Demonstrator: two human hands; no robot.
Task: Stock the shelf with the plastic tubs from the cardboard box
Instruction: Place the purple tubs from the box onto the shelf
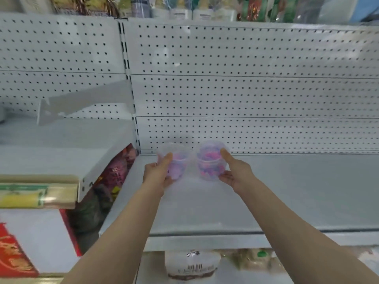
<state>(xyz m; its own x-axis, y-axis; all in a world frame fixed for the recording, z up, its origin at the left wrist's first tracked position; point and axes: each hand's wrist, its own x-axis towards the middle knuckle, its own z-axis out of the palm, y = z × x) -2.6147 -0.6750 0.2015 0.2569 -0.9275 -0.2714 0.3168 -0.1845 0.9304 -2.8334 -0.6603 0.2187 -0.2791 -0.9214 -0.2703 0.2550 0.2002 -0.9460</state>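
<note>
White pegboard (246, 89) backs a pale grey shelf (266, 191), whose front lip runs across at about 5 o'clock from the hands. Both arms reach forward over it, each hand holding one clear tub near the back of the shelf, close to the pegboard's foot. The left hand (156, 174) grips the left tub (176, 158), thumb laid up its near side and fingers curled beneath; the right hand (235, 173) grips the right tub (209, 160), thumb up along its right side and fingers wrapped under the base. Both tubs stand roughly upright, long axis vertical, lids toward 12 o'clock, and sit just beside each other, possibly touching; blur hides whether their bases rest on the shelf. Pink, purple and blue bits fill them. At 9 o'clock a higher shelf (51, 152) juts out, with red packets (117, 171) tucked beneath it and a red-and-white box (30, 242) lower still. At 6 o'clock, under the front lip, sits a white bag (192, 263). Bottles (184, 9) line the top at 12 o'clock.
</note>
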